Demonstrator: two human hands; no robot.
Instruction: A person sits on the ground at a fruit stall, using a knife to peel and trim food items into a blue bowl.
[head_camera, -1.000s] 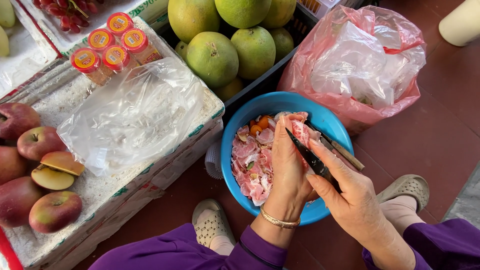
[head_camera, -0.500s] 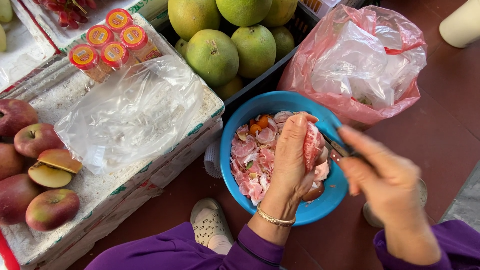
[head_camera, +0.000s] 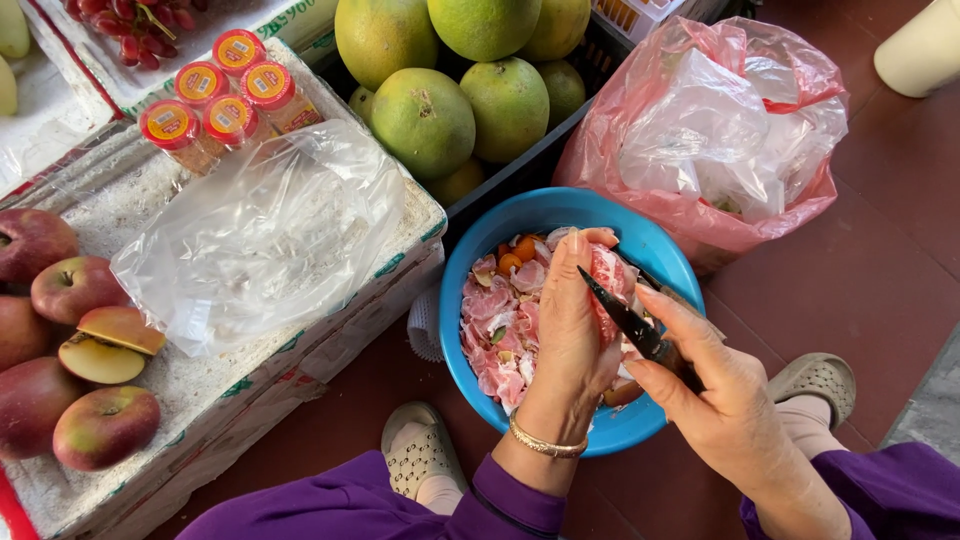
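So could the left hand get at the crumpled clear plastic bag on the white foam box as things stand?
Probably not at once: the left hand is holding a pink fruit piece over the blue bowl. The clear plastic bag lies uncovered to its left, nothing between.

I see a smooth, glossy blue plastic bowl (head_camera: 470, 300) holding moist pink fruit flesh (head_camera: 500, 320). The knife (head_camera: 625, 320) has a dark matt blade. Thin crinkled clear plastic bag (head_camera: 260, 235) lies on a rough white foam box (head_camera: 200, 390); the pink bag (head_camera: 720, 130) looks filmy.
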